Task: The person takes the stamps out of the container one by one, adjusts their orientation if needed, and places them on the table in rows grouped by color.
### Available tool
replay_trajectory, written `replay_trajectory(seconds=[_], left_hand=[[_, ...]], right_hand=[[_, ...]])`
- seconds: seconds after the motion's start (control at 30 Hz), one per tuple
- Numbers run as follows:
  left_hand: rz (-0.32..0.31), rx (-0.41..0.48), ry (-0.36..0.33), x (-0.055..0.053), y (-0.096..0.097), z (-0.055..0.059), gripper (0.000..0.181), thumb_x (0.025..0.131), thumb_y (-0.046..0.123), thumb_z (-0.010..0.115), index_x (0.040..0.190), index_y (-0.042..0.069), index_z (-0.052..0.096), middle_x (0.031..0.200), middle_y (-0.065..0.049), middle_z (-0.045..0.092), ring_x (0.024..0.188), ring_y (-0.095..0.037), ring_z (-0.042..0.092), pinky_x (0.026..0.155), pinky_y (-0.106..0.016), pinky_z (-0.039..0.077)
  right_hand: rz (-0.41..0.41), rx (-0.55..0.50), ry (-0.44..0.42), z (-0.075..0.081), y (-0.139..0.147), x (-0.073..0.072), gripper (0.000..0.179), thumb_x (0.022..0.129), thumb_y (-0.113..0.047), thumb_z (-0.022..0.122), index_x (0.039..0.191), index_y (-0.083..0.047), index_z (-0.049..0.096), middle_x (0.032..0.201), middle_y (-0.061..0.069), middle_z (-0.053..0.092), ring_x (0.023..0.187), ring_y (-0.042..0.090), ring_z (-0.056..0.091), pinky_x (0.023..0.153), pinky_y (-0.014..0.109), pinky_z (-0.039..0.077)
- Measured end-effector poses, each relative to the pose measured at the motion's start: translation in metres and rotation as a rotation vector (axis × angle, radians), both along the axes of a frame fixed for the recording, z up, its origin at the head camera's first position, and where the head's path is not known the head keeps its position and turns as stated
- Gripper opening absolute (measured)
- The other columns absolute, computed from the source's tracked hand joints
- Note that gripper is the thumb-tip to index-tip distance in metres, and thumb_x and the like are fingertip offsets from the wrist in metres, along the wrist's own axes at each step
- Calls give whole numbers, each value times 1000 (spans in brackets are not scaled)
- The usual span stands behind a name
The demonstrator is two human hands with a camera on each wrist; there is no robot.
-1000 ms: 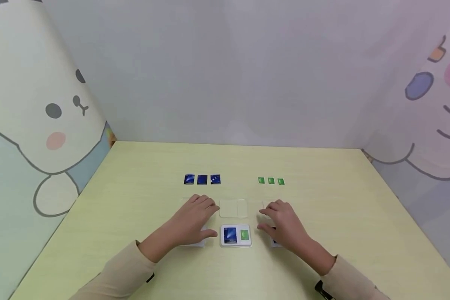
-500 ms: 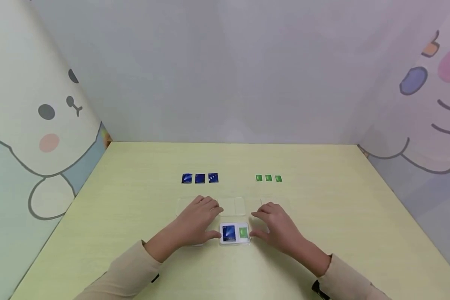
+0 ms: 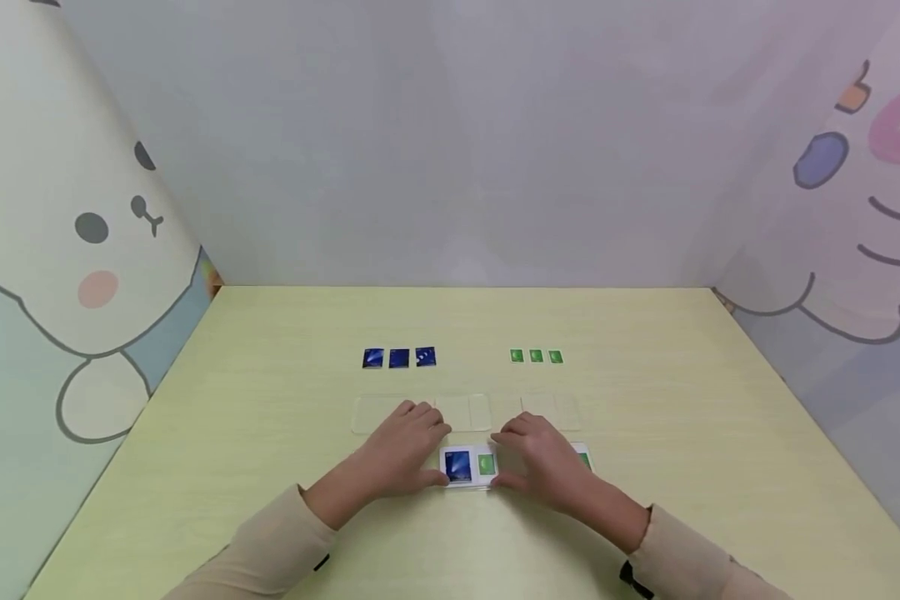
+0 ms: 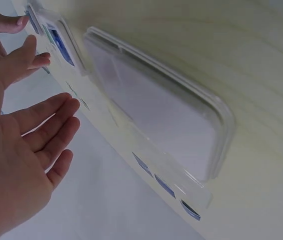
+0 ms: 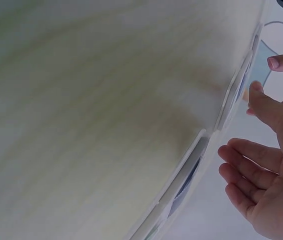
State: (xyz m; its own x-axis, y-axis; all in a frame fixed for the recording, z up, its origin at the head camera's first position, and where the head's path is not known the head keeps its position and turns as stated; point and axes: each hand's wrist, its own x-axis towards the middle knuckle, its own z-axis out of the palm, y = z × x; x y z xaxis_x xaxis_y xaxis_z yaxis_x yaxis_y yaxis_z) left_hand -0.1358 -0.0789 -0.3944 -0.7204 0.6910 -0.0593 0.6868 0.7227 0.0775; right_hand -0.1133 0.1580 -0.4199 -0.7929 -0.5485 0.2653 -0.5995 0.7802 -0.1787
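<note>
My left hand (image 3: 401, 450) and right hand (image 3: 543, 462) stand either side of the middle case (image 3: 475, 465), which lies flat on the pale table (image 3: 157, 467); my thumbs are at its left and right edges and my fingers arch loosely past its far corners; both hands are spread wide and relaxed, curled round nothing, and I cannot tell whether either thumb presses the case; inside it a blue picture (image 3: 457, 467) sits to the left of a smaller green picture (image 3: 486, 465); partly hidden by my right hand is the right-hand case (image 3: 585, 457), with some green showing; my left wrist view gives the white-filled case (image 4: 156, 110) large on the table; beyond my fingertips clear flat pieces (image 3: 462, 414) lie in a row; farther off are three blue cards (image 3: 399, 358) on the left and three smaller green cards (image 3: 536, 356) on the right.
</note>
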Motion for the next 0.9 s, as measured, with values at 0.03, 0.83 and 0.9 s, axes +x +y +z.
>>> replay_trajectory(seconds=[0.03,0.83,0.9], left_hand=[[-1,-5,-1,0,1,-1,61,79,55,70,121,11,64,118,-2,65,110,-17,54,98,-35,41],[-63,-93,24,3,16,-8,52,78,51,73,114,14,65,111,1,64,100,-15,52,94,-31,41],[-58,-99,18,3,17,-7,53,78,51,73,115,14,65,112,1,64,101,-15,52,94,-31,41]], right_hand=[[1,7,-1,0,0,0,56,64,-44,86,105,-9,73,99,0,71,95,14,61,88,32,51],[2,105,-79,-1,-11,1,60,65,-51,83,107,-11,71,102,-1,70,94,12,58,91,32,48],[3,113,-79,-1,-11,1,59,65,-51,83,107,-11,71,102,-1,70,93,12,57,90,32,48]])
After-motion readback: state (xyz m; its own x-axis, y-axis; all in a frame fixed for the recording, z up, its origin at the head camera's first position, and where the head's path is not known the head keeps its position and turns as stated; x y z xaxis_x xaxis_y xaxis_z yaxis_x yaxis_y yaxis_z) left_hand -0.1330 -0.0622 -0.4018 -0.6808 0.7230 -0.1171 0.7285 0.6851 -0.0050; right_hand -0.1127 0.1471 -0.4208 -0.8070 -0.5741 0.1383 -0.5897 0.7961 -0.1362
